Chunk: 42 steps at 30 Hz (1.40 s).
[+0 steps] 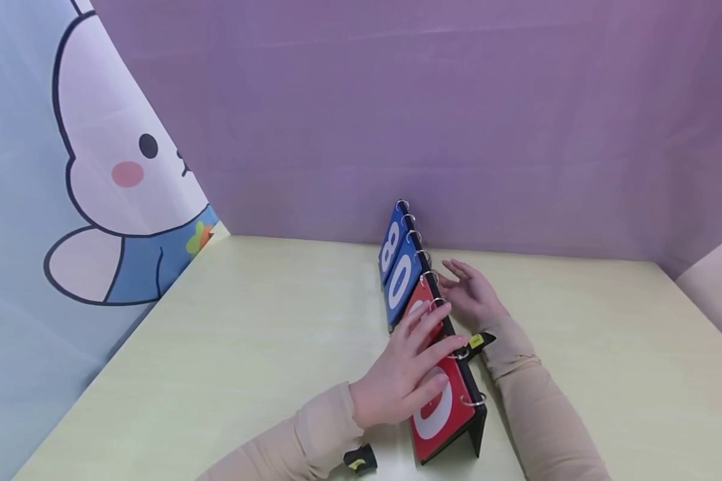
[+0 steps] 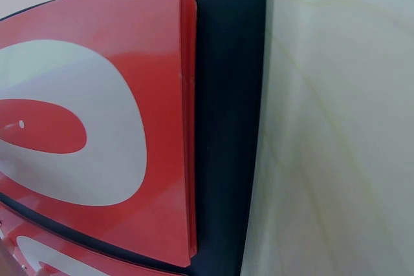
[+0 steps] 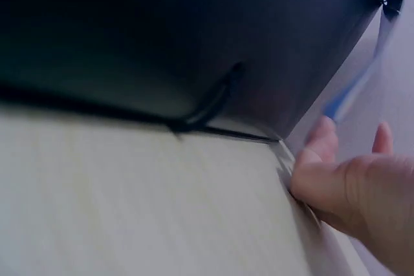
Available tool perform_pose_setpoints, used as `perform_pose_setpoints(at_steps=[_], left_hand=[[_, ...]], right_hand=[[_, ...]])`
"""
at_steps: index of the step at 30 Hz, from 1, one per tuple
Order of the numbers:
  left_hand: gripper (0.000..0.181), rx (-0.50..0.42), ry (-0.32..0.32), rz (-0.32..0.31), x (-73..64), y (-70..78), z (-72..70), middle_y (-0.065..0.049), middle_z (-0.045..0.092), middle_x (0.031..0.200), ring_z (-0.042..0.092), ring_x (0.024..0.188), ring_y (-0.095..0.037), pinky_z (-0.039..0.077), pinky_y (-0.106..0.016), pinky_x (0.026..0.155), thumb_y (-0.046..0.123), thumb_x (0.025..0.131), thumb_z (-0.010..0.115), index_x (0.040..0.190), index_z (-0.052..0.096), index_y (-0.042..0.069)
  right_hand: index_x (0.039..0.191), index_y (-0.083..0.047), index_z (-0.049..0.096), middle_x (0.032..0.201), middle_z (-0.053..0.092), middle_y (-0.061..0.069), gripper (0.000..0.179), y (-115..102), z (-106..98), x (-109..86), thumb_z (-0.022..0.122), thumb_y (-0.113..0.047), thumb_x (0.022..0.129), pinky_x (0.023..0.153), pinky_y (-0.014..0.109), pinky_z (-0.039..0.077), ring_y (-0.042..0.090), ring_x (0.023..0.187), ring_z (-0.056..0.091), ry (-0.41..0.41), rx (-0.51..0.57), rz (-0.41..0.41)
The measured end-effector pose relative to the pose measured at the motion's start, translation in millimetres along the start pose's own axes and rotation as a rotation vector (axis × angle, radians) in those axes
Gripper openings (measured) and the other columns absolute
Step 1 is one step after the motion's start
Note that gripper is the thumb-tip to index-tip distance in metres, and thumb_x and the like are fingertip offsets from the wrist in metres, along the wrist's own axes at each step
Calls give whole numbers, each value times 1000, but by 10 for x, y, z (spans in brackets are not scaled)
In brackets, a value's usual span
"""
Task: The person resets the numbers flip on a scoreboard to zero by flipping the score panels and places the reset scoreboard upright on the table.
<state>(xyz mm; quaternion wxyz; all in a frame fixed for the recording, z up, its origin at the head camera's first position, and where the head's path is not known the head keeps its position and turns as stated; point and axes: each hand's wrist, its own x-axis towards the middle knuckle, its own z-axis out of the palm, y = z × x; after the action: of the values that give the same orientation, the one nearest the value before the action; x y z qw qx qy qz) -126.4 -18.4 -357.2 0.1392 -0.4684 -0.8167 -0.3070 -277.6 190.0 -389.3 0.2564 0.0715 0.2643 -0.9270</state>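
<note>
A flip scoreboard (image 1: 442,287) stands tilted like a tent on the table, running away from me. Its red cards (image 1: 438,415) are at the near end and its blue cards (image 1: 400,279) at the far end, showing 8 and 0. My left hand (image 1: 400,374) lies over the red cards with its fingers spread toward the ring-bound top edge. Behind the board is my right hand (image 1: 470,294), fingers loosely bent. In the right wrist view, its fingertips are beside the black back panel (image 3: 162,37), right at a blurred blue-and-white strip (image 3: 352,92).
Metal rings (image 1: 473,401) line the board's top edge. A black strap (image 3: 217,98) shows low on the back panel. The pale table (image 1: 265,321) meets a purple backdrop (image 1: 397,120) behind the board, and a cartoon-printed cloth (image 1: 120,147) hangs at the left.
</note>
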Motion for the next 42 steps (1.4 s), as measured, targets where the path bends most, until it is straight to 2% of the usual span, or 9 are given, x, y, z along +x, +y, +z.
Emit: perform_pose_setpoints(at_steps=[4,7,13,16,20,25,31,36,42], left_hand=[[51,-10,-3,-9,3,8,-1,-5,8,158,3,145,-26,19,-49,116,28,94,44,144,35,19],[51,-33,-12,-23,5,17,-2,-4,8,158,2,145,-26,19,-50,116,27,94,45,144,36,19],[52,-41,-20,-29,4,23,-7,-3,7,158,1,145,-26,20,-50,115,28,94,45,144,35,20],[52,-31,-21,-26,1,18,-10,-3,7,158,2,145,-25,22,-49,115,30,95,44,145,34,21],[53,-51,-24,-30,0,21,-11,-2,6,159,1,145,-24,22,-48,115,32,94,44,145,34,21],[52,-64,-27,-37,-1,26,-10,-1,6,159,0,146,-24,22,-48,115,32,95,44,145,33,22],[54,-54,-27,-24,1,16,-7,-3,6,159,1,145,-26,21,-49,116,29,94,44,145,32,21],[53,-58,-28,-25,-7,11,-1,-2,6,159,1,146,-25,20,-49,116,29,94,45,145,33,21],[54,-71,-35,-42,-11,14,0,-2,7,158,1,146,-24,22,-49,115,30,93,45,145,33,22]], right_hand=[[116,-8,42,107,53,8,25,-21,-3,5,54,-15,96,89,16,41,10,92,52,30,179,16],[109,-5,47,92,59,5,16,-27,0,1,54,-11,95,81,12,41,8,82,53,54,167,-8],[86,-8,64,74,62,2,19,-36,38,-18,49,-9,97,66,16,44,7,69,55,127,-199,-181],[82,-13,63,69,62,-2,25,-48,71,-24,45,-10,99,63,16,46,6,63,55,170,-420,-240],[83,-16,59,64,61,-5,20,-70,103,-24,47,-8,98,57,15,46,3,56,54,237,-580,-274],[96,-12,55,61,62,-10,6,-84,134,-11,54,-7,94,56,13,47,0,54,56,350,-692,-300],[134,5,44,63,62,-12,45,-64,190,0,57,-9,93,60,12,49,-3,60,58,421,-875,-368],[141,-1,40,76,64,-7,51,-53,223,-4,56,-15,95,73,16,53,1,70,61,491,-994,-413],[143,-3,37,135,48,19,52,-45,246,3,54,-16,96,103,34,44,20,114,55,509,-945,-458]])
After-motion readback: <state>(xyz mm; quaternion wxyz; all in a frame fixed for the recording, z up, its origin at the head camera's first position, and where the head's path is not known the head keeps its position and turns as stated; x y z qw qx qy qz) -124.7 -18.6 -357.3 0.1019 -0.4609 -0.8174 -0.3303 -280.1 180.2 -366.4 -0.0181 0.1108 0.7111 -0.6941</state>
